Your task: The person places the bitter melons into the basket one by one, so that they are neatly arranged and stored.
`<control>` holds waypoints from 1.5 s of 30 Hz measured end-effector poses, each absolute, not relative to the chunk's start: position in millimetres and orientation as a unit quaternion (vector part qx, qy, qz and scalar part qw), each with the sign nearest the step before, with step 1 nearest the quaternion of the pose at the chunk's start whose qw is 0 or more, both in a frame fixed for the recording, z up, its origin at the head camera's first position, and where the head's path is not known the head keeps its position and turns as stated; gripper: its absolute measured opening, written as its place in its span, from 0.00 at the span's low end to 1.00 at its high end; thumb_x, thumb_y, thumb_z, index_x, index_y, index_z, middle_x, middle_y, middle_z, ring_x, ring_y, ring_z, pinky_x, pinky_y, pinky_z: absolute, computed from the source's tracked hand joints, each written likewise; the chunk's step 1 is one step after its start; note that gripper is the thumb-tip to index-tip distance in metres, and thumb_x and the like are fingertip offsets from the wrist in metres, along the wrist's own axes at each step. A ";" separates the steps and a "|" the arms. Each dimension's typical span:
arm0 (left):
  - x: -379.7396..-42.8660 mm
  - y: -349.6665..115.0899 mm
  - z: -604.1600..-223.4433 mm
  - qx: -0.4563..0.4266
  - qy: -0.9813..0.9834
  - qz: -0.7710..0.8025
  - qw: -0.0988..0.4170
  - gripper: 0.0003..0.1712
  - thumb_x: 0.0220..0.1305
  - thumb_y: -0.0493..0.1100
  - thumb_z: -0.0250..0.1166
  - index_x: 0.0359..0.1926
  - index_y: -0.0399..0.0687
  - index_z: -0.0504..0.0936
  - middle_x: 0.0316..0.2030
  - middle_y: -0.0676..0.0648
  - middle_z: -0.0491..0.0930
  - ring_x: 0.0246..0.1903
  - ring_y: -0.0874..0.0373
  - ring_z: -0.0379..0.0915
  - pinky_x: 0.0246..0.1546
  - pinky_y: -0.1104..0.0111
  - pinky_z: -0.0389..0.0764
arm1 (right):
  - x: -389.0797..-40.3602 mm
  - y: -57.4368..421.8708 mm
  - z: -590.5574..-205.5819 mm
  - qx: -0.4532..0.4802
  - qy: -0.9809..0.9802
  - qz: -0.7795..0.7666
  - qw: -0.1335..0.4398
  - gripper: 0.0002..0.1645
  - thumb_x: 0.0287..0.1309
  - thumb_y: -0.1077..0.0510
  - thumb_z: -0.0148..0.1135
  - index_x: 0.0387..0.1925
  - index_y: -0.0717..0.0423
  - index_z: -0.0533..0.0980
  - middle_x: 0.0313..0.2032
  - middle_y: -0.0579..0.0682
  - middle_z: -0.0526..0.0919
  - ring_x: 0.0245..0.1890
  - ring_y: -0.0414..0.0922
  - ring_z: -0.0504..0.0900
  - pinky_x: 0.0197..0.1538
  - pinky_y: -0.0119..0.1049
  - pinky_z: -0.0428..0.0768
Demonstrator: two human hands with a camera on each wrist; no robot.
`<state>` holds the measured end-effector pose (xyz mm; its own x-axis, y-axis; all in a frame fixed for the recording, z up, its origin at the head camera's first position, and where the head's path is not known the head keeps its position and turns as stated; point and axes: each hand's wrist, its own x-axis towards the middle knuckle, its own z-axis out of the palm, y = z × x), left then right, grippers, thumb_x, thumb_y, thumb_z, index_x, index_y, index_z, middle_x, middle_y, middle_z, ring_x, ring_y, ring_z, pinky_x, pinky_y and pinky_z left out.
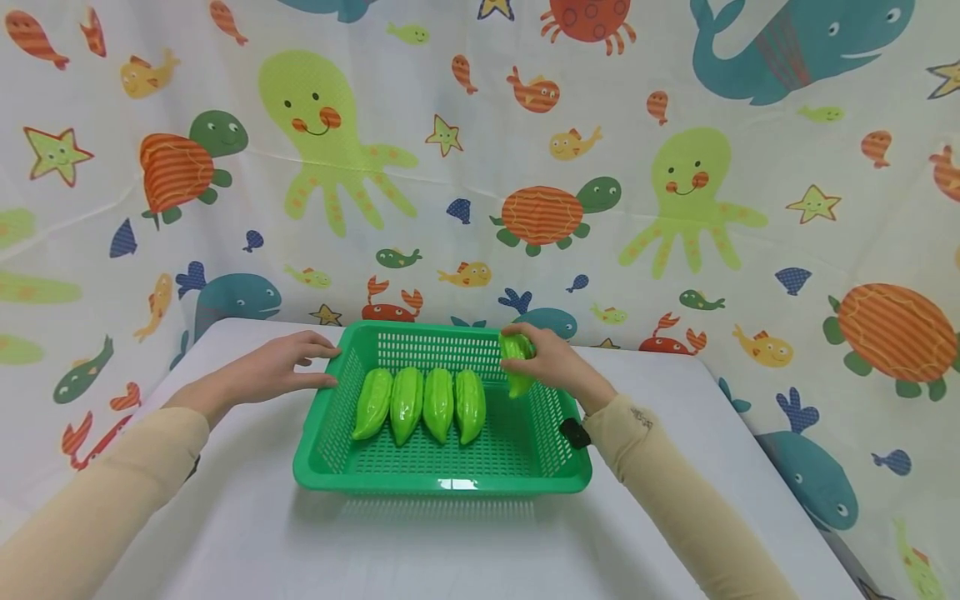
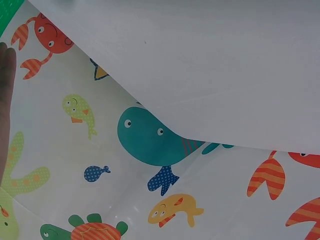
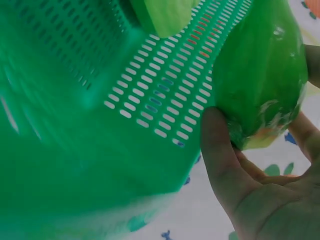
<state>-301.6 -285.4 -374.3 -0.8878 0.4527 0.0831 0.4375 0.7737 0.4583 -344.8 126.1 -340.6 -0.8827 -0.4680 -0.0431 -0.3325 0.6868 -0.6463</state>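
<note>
In the head view, a green plastic basket stands on the white table. Four glossy, ridged green gourd-like vegetables lie side by side in its left and middle part, narrow ends toward me. My right hand grips another such green gourd-like vegetable over the back right of the basket. Thumb and fingers press its sides in the right wrist view, where it looks shiny. At the left rim is my left hand, fingers extended and fingertips right at the edge. Only its finger edge shows in the left wrist view.
Behind the table hangs a white curtain printed with sea animals. The basket's slotted side wall rises close beside my right thumb. A black strap piece sits at my right cuff.
</note>
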 end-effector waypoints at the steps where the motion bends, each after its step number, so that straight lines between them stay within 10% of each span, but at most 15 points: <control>1: -301.5 -285.5 -374.4 0.236 0.942 0.240 0.016 0.36 0.62 0.57 0.67 0.60 0.34 0.76 0.57 0.35 0.74 0.54 0.38 0.73 0.50 0.46 0.79 | -345.0 125.5 -341.5 -0.219 0.913 -0.328 0.107 0.34 0.63 0.53 0.65 0.67 0.53 0.66 0.45 0.53 0.80 0.38 0.46 0.78 0.51 0.48 0.77; 18: -302.3 -287.1 -375.9 0.242 0.941 0.236 0.012 0.36 0.62 0.58 0.67 0.60 0.34 0.77 0.56 0.36 0.74 0.53 0.39 0.73 0.50 0.46 0.79 | -344.4 108.0 -361.9 -0.211 0.935 -0.258 0.122 0.32 0.60 0.53 0.67 0.65 0.54 0.69 0.64 0.58 0.71 0.63 0.55 0.71 0.63 0.55 0.71; 45: -303.0 -288.2 -376.0 0.251 0.939 0.235 0.007 0.36 0.62 0.58 0.66 0.60 0.34 0.77 0.56 0.36 0.74 0.53 0.39 0.73 0.50 0.47 0.79 | -344.1 91.6 -385.2 -0.190 0.951 -0.178 0.166 0.31 0.58 0.55 0.69 0.62 0.54 0.72 0.62 0.56 0.74 0.62 0.55 0.72 0.64 0.51 0.71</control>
